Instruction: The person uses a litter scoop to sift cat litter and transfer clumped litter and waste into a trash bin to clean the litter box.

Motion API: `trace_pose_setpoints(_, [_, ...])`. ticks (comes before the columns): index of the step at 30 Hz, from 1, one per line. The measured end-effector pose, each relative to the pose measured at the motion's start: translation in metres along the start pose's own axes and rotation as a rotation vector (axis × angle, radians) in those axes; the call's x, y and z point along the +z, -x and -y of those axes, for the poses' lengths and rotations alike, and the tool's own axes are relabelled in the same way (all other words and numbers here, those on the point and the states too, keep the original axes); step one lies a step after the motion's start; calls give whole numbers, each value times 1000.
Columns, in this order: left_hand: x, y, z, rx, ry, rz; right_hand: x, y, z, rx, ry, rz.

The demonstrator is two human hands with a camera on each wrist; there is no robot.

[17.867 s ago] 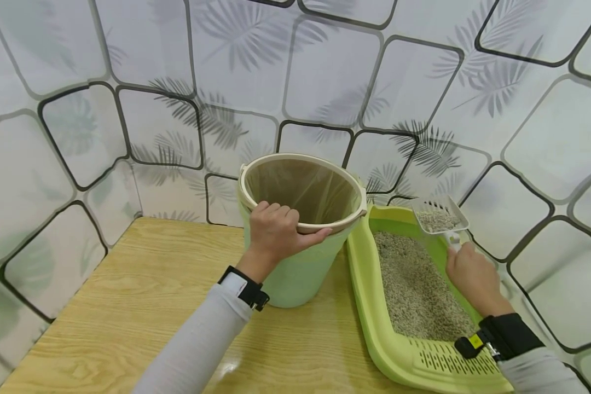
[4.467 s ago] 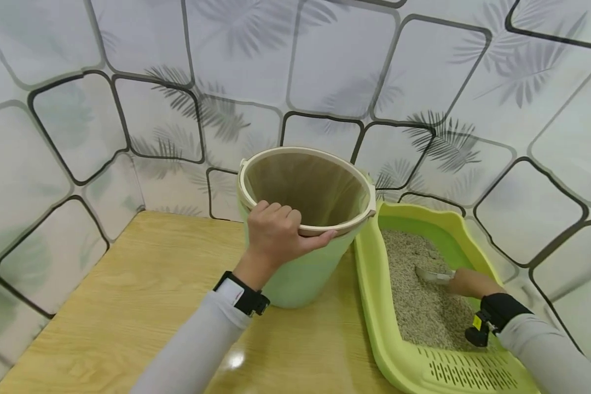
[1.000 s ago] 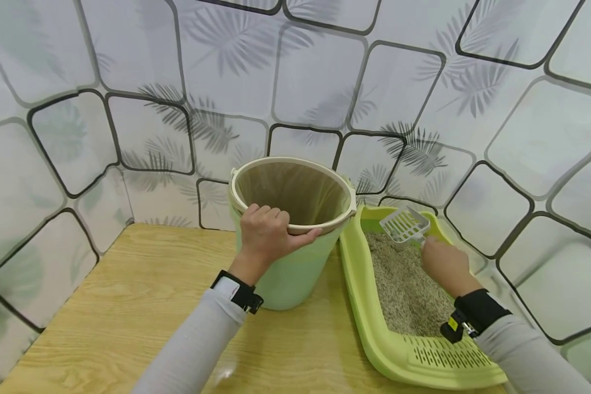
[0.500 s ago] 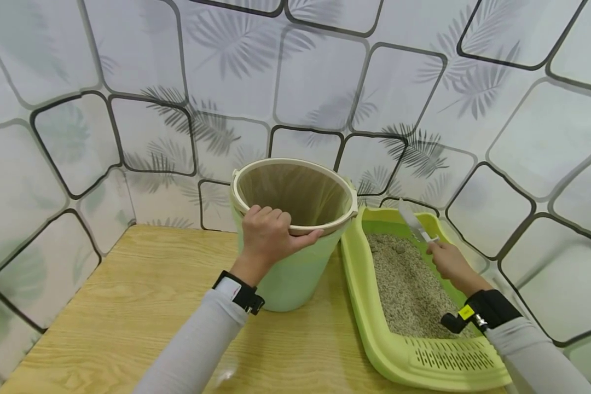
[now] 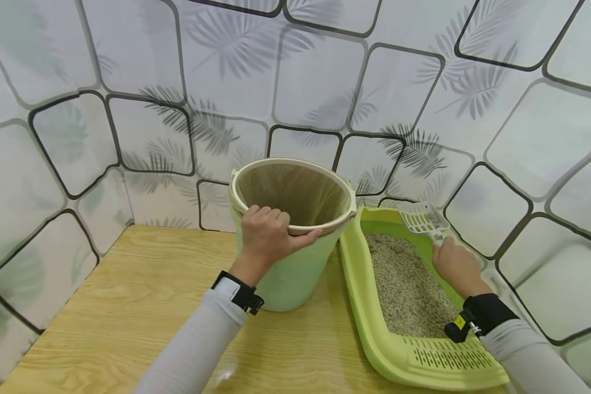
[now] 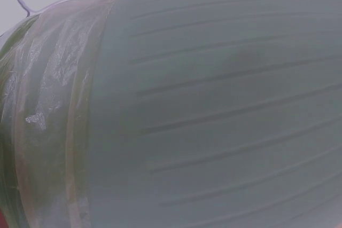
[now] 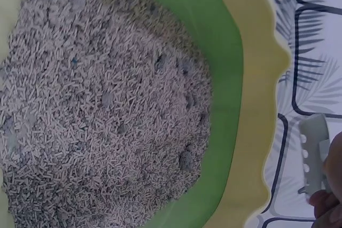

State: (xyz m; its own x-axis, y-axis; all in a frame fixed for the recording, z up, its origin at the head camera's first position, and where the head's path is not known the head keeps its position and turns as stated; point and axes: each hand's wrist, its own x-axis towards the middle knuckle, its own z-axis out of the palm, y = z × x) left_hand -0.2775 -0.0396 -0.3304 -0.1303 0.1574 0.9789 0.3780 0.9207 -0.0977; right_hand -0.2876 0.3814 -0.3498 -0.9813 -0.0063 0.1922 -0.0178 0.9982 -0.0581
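My left hand (image 5: 265, 235) grips the near rim of a pale green trash bin (image 5: 290, 279), fingers over the edge and thumb along the outside. A thin clear bag lines the bin; its folded-over edge shows in the left wrist view, where the bin wall (image 6: 224, 105) fills most of the picture. My right hand (image 5: 457, 265) holds a white slotted litter scoop (image 5: 422, 218) by its handle, raised above the far right side of a litter box (image 5: 355, 284). A little grey material lies in the scoop near the handle. Pellet litter (image 7: 107, 100) covers the box floor, with a few small lumps.
A wood-grain tabletop (image 5: 128, 306) carries the bin and the box, which stand side by side. Behind and to both sides hangs a patterned curtain-like sheet (image 5: 320, 76). The box has a slotted front ledge (image 5: 448, 355).
Earlier the scoop held much litter, later it was down in the litter. It has since risen and tilted edge-on, and now lies flatter with its slots showing. The left hand has stayed put.
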Motion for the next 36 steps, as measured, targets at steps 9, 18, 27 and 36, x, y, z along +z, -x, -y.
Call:
trace_pose_setpoints(9, [-3,2,7,-8,-12,3,-16,-15,14,26,-135,76])
trace_pose_setpoints(18, [-7,3,13,-18,-27,15,-81,-26,91,-136,-259,56])
trace_pose_setpoints(27, [-5,5,9,-7,-14,11,-104,-30,168,-351,-11,-151])
trace_pose_setpoints(36, [-4,1,5,6,-19,1,-88,-33,193,-668,325,-657])
